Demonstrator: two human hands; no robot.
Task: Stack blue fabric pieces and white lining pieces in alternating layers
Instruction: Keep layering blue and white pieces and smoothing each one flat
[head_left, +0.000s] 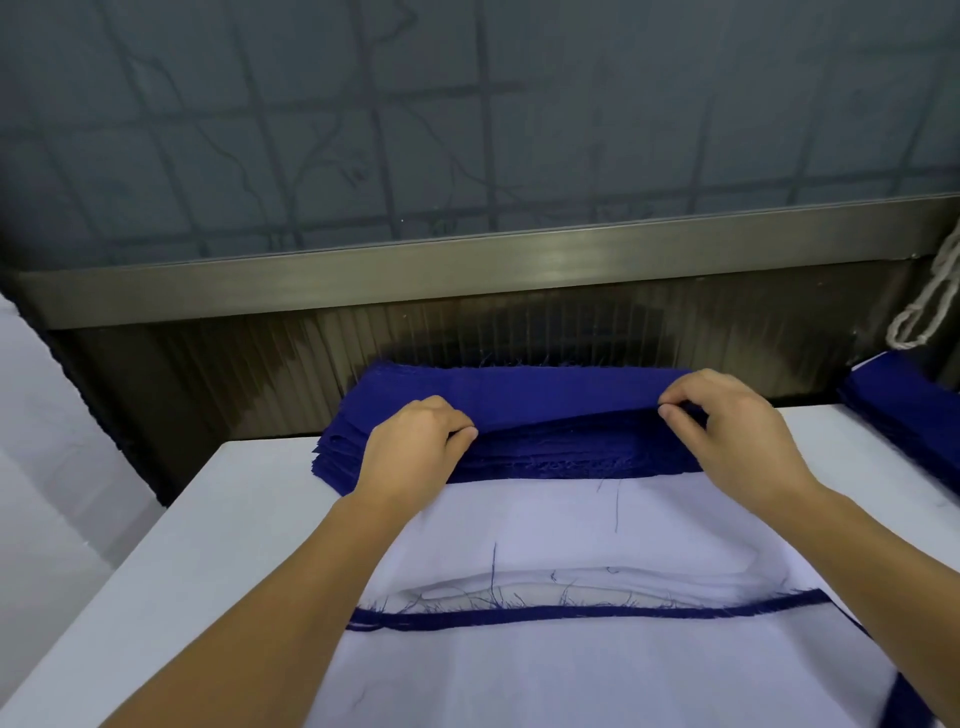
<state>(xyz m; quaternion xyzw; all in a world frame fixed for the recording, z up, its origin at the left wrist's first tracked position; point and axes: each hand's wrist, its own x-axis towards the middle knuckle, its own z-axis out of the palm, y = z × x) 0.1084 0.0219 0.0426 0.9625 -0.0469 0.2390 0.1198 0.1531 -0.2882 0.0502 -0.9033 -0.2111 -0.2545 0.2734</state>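
A pile of blue fabric pieces (545, 457) lies at the far edge of the white table (218, 530). Its top blue piece (519, 389) is lifted along its near edge. My left hand (415, 447) pinches that edge on the left and my right hand (727, 431) pinches it on the right. Closer to me lies a white lining piece (571, 525), spread flat. A blue fabric edge (571, 613) with frayed threads shows from beneath it, and more white lining (571, 680) lies nearer still.
A second pile of blue pieces (904, 400) sits at the table's right edge. A metal ledge (467, 270) and a dark ribbed wall run behind the table. A white cord (930, 306) hangs at the right. White cloth (41, 441) is at the left.
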